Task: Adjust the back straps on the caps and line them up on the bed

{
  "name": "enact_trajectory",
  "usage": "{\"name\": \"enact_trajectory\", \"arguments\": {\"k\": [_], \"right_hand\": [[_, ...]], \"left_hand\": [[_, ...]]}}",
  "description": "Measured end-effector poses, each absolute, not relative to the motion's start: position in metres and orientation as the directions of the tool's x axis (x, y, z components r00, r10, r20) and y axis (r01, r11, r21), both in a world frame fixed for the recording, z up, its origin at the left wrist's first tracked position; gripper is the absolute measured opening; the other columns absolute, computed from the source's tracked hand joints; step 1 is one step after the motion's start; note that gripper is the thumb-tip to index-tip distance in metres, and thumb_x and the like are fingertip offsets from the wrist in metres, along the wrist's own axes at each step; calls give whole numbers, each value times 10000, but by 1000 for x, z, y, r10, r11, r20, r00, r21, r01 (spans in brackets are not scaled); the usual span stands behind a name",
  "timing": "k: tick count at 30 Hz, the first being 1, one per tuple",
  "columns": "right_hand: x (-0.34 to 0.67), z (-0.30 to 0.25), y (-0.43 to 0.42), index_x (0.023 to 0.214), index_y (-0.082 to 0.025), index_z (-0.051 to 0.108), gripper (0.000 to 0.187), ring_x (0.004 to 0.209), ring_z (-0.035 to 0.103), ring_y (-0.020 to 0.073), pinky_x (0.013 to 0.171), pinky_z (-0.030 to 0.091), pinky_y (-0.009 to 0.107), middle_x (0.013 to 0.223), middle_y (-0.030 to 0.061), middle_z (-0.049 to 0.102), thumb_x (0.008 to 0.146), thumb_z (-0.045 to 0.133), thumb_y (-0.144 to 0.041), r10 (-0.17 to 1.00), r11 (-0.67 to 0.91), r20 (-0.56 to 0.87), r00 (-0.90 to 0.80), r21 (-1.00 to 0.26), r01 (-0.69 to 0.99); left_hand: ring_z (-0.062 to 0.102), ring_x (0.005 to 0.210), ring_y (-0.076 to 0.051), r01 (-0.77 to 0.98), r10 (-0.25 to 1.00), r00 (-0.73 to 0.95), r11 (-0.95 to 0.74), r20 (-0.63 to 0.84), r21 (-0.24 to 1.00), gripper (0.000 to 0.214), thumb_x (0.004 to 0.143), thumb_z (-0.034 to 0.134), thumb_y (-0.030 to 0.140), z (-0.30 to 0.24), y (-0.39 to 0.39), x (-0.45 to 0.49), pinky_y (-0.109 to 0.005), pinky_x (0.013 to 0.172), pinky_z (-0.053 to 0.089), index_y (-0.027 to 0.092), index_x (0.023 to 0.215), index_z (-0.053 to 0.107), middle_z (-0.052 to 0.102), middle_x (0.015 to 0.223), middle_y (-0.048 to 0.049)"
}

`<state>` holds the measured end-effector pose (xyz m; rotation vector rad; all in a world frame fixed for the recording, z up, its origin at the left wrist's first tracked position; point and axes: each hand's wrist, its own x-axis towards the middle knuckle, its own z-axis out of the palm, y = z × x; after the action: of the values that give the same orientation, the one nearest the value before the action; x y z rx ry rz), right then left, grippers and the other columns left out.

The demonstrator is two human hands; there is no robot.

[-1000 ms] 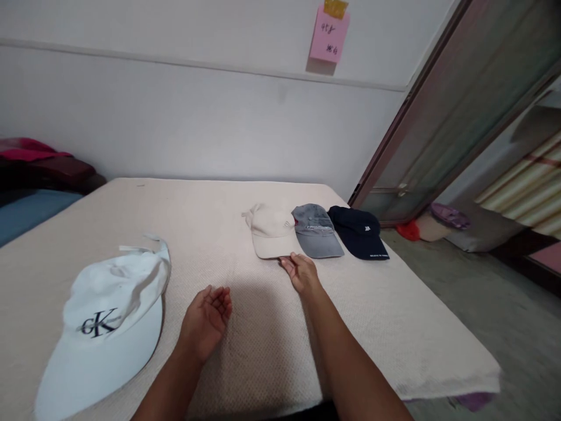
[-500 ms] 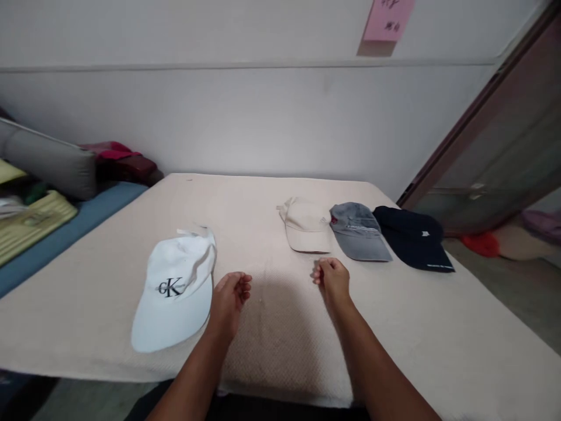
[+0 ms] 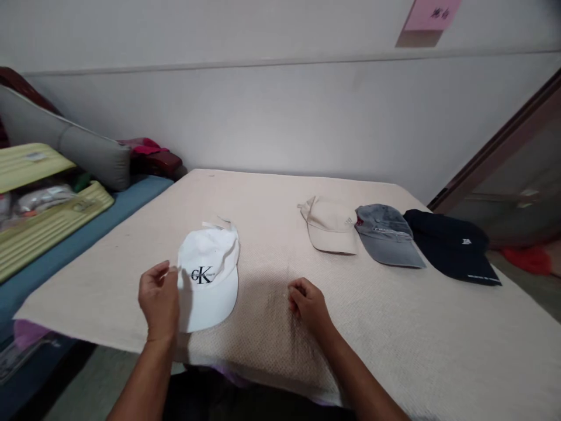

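Observation:
A white cap [image 3: 211,275] with a black logo lies on a cream-covered table [image 3: 272,199], brim toward me. My left hand [image 3: 158,298] hovers at the cap's left side with its fingers curled apart, touching or nearly touching the edge, and holds nothing. My right hand [image 3: 307,302] rests on the cloth to the right of the cap, fingers loosely curled and empty. Farther right, three caps lie in a row: beige cap [image 3: 329,225], grey cap [image 3: 388,235], navy cap [image 3: 456,245].
A blue mattress [image 3: 87,234] at the left carries yellow-green folded items [image 3: 44,222], a grey cushion [image 3: 83,152] and red cloth [image 3: 151,153]. A pink note [image 3: 432,13] hangs on the white wall. A brown-framed door [image 3: 517,169] stands at the right.
The view has swung left. My left hand has moved left to the white cap's side. My right hand has drawn back from the beige cap toward me.

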<state>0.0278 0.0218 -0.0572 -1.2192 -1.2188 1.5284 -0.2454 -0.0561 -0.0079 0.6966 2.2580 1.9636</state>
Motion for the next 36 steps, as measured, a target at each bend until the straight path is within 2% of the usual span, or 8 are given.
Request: {"name": "enact_trajectory", "arguments": {"k": [4, 11, 14, 16, 20, 23, 29, 36], "right_hand": [[23, -59, 24, 664, -187, 553, 56, 401, 496, 102, 343, 302, 185, 502, -40, 532, 690, 576, -231, 963, -199, -196, -187, -980, 5], [19, -65, 23, 687, -186, 564, 44, 397, 482, 92, 357, 296, 178, 483, -53, 507, 709, 571, -223, 963, -189, -191, -189, -981, 32], [17, -67, 23, 688, -186, 556, 42, 400, 476, 84, 370, 304, 177, 496, -56, 503, 719, 562, -213, 966, -167, -169, -198, -986, 24], [17, -67, 23, 683, -185, 550, 51, 402, 478, 82, 371, 301, 177, 507, -56, 506, 721, 568, -213, 965, -168, -167, -201, -986, 12], [19, -65, 24, 669, -182, 546, 97, 388, 471, 84, 362, 288, 180, 502, -54, 509, 720, 604, -242, 954, -213, -201, -222, -977, -30], [24, -59, 26, 716, -167, 592, 186, 474, 555, 114, 400, 351, 191, 582, -10, 587, 734, 637, -346, 936, -282, -241, -258, -949, -138], [53, -29, 35, 948, -191, 650, 460, 837, 656, 208, 684, 505, 305, 890, 77, 699, 805, 484, -596, 884, -414, -207, -419, -764, -496], [101, -8, 30, 985, -179, 655, 322, 735, 653, 186, 668, 513, 287, 828, 46, 702, 674, 693, -252, 899, -384, -167, -404, -744, -547]], "left_hand": [[464, 1180, -351, 394, 587, -807, 453, 65, 800, 699, 615, 704, 490, -16, -67, -266, -463, 984, 355, 142, 1185, 497, 484, 1273, -193], [461, 1159, -423, 493, 665, -744, 485, 61, 722, 864, 451, 795, 521, -16, -66, -264, -510, 964, 363, 100, 1157, 527, 533, 1193, -251], [524, 1101, -381, 359, 568, -823, 478, 30, 801, 914, 478, 801, 476, -15, -67, -266, -483, 917, 418, 103, 1243, 470, 536, 1202, -232], [626, 899, -317, 161, 560, -825, 373, -83, 914, 790, 544, 787, 415, -13, -69, -265, -439, 770, 500, 123, 1219, 498, 609, 1101, -192], [649, 589, -215, -283, 726, -645, 64, -239, 957, 385, 646, 728, 266, -5, -69, -248, -323, 552, 527, 118, 989, 631, 708, 791, -106], [684, 664, -238, -499, 827, -508, -55, -240, 865, 436, 627, 734, 180, 3, -65, -224, -325, 609, 554, 151, 1050, 633, 732, 795, -81], [694, 781, -326, -608, 935, -48, 252, -352, 753, 529, 610, 757, 97, 8, -61, -172, -417, 670, 560, 174, 1117, 628, 736, 866, -135], [689, 780, -353, -499, 879, 232, 476, -417, 724, 474, 571, 765, 53, 10, -61, -155, -454, 669, 556, 126, 1028, 661, 726, 863, -167]]}}
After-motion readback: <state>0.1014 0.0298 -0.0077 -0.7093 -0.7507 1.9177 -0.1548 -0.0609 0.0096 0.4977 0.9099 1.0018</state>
